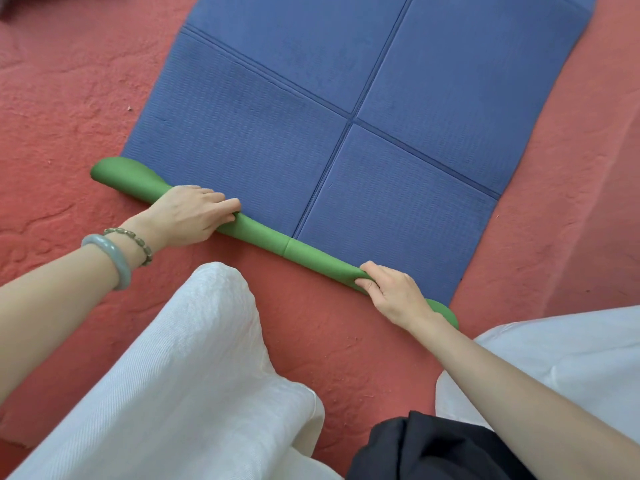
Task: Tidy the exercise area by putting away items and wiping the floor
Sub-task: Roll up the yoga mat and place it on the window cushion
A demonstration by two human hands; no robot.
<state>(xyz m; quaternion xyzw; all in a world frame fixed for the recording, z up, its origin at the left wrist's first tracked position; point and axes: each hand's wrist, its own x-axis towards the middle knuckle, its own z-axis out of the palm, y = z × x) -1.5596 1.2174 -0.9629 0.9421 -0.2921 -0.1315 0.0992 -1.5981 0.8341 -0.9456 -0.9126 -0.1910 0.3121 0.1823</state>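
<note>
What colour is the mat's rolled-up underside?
Green, on the mat's rolled edge; its flat top is blue. Head view shows it.

Item count, exercise area.
One mat was recorded, blue on top and green beneath, bearing one lengthwise crease and two crosswise creases within view. Two hands were counted: one left hand and one right hand. The left wrist carried two ornaments: one grey-green bangle and one beaded bracelet. Two white-clad legs, one dark cloth and one red floor completed the tally.
</note>
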